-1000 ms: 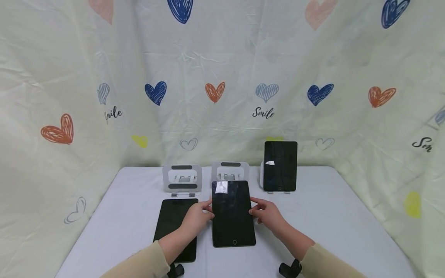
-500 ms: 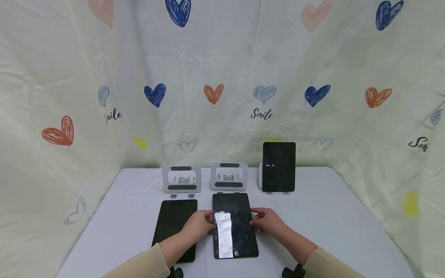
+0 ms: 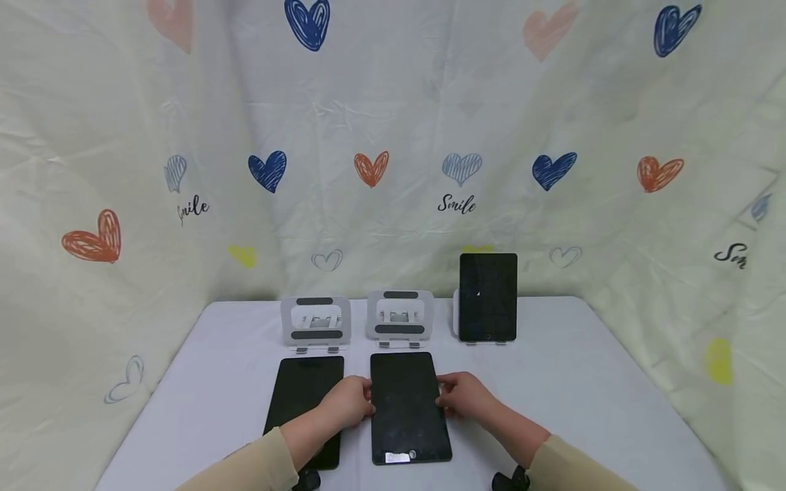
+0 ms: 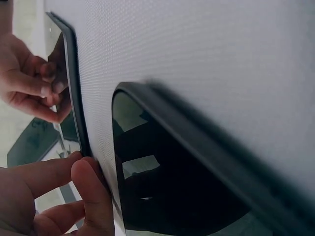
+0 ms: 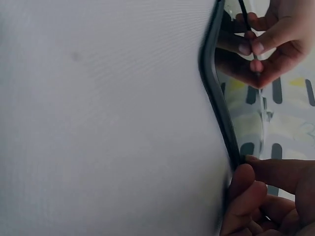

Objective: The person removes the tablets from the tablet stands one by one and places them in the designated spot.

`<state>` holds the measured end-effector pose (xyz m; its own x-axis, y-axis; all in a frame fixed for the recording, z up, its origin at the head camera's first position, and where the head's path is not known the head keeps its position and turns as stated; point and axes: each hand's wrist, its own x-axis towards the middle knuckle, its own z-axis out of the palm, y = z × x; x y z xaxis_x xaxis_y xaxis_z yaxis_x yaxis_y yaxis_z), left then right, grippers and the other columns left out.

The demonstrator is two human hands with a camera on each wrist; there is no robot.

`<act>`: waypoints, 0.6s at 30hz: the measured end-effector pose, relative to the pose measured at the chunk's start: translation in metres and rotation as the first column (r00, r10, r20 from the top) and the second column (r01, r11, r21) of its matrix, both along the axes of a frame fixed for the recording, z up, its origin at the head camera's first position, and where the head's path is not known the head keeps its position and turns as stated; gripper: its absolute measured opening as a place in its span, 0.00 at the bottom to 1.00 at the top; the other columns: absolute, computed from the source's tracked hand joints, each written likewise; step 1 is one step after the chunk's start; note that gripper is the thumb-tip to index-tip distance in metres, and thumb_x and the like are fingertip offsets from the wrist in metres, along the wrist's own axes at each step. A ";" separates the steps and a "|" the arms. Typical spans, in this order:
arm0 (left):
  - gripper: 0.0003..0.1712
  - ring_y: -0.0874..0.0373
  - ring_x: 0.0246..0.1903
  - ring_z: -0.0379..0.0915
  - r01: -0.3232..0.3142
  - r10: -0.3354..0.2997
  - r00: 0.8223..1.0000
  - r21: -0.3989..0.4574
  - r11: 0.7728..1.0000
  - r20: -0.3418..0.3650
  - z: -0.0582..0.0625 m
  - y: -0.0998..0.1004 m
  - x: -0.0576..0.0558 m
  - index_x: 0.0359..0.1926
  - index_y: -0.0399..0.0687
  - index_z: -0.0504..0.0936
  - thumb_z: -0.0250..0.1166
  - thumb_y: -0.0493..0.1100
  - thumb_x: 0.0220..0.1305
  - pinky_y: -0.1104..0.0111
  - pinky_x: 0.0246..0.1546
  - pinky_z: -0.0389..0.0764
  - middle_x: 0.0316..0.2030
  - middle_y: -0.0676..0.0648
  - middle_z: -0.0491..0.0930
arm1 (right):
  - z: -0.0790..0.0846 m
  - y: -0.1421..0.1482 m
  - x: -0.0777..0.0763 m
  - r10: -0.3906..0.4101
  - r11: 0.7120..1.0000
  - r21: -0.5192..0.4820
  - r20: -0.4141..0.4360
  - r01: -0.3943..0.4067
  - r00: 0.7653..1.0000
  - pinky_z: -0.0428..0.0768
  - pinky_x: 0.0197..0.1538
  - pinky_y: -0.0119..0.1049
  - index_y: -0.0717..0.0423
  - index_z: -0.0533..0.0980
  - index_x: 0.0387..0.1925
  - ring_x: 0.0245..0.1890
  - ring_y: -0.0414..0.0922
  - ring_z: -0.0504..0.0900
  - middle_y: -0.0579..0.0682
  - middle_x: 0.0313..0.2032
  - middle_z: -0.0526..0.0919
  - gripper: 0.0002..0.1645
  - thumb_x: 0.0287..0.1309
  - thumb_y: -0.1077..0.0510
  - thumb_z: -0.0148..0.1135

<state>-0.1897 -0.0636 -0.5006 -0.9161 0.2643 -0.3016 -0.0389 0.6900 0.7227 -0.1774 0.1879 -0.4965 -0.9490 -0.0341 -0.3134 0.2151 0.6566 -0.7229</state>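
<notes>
Between my two hands is a black tablet, screen up, with a round button at its near end. My left hand pinches its left edge with thumb and fingers. On the opposite edge, my right hand grips it the same way; its thumb and fingers show in the right wrist view. The tablet lies nearly flat, low over the white table; whether its whole underside touches the cloth I cannot tell. A second black tablet lies to the left, partly beneath my left forearm.
Two grey-white tablet stands, a left one and a middle one, stand bare at the back. A third tablet leans upright on a stand at the back right. A heart-printed curtain hangs behind the table.
Both hands have brought the held tablet toward the near side and lowered it from a more raised position. The middle stand, partly covered before, now shows fully.
</notes>
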 end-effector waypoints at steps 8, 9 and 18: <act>0.28 0.54 0.19 0.70 0.021 -0.023 0.999 -0.064 0.998 -0.030 0.004 0.001 0.002 0.59 0.31 0.76 0.70 0.35 0.58 0.65 0.20 0.69 0.22 0.47 0.73 | -0.003 0.003 -0.004 0.051 0.997 0.066 -0.032 -0.049 0.998 0.74 0.25 0.35 0.65 0.76 0.60 0.19 0.43 0.74 0.49 0.24 0.76 0.30 0.55 0.64 0.71; 0.28 0.54 0.18 0.69 0.021 -0.024 0.999 -0.068 0.997 -0.036 0.005 0.001 0.002 0.59 0.31 0.76 0.70 0.35 0.58 0.65 0.20 0.68 0.22 0.47 0.72 | -0.003 0.003 -0.004 0.057 0.996 0.073 -0.037 -0.054 0.998 0.74 0.25 0.35 0.65 0.76 0.60 0.19 0.43 0.74 0.49 0.24 0.76 0.30 0.55 0.64 0.71; 0.22 0.57 0.17 0.70 0.022 -0.022 0.999 0.005 1.000 -0.024 0.000 -0.005 0.000 0.53 0.33 0.79 0.68 0.43 0.63 0.66 0.20 0.71 0.21 0.49 0.76 | 0.002 0.005 0.000 0.057 0.990 0.131 -0.064 -0.048 0.996 0.76 0.28 0.35 0.62 0.77 0.58 0.22 0.43 0.76 0.47 0.28 0.77 0.27 0.58 0.58 0.70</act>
<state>-0.1899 -0.0682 -0.5007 -0.9171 0.2858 -0.2781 -0.0062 0.6871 0.7266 -0.1770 0.1929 -0.4945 -0.9660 -0.0480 -0.2541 0.1315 0.7548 -0.6426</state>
